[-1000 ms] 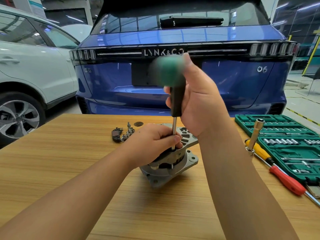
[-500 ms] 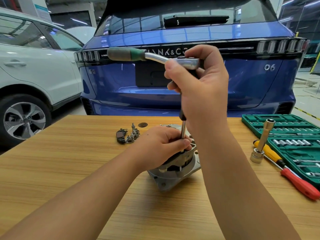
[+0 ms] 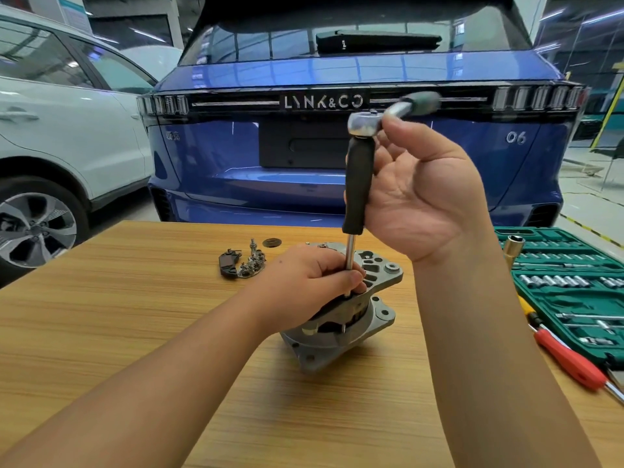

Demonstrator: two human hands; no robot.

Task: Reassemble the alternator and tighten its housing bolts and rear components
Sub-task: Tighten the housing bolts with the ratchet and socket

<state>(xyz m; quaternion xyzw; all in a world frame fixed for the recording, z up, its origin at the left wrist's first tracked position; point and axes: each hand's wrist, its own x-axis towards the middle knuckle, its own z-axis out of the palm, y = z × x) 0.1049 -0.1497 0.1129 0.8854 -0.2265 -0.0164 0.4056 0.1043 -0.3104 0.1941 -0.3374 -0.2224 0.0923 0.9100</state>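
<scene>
Housing bolt being tightened: alternator (image 3: 341, 319), ribbed cast grey metal, stands mid-table (image 3: 141, 298); left hand (image 3: 304, 282) steadies its top, fingers pinching the steel shaft low down. Right hand (image 3: 422, 187), at 12 o'clock above, grips the ratchet (image 3: 381, 116) near its chrome head, palm against the matte black extension sleeve (image 3: 359, 184). Next, likely another swing, keeping the shaft plumb; loose small parts (image 3: 243, 263) wait at 10 o'clock.

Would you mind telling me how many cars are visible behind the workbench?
2: a blue car directly behind the wooden table, tailgate facing us, and a white car at the left. Others may be hidden behind them.
</scene>
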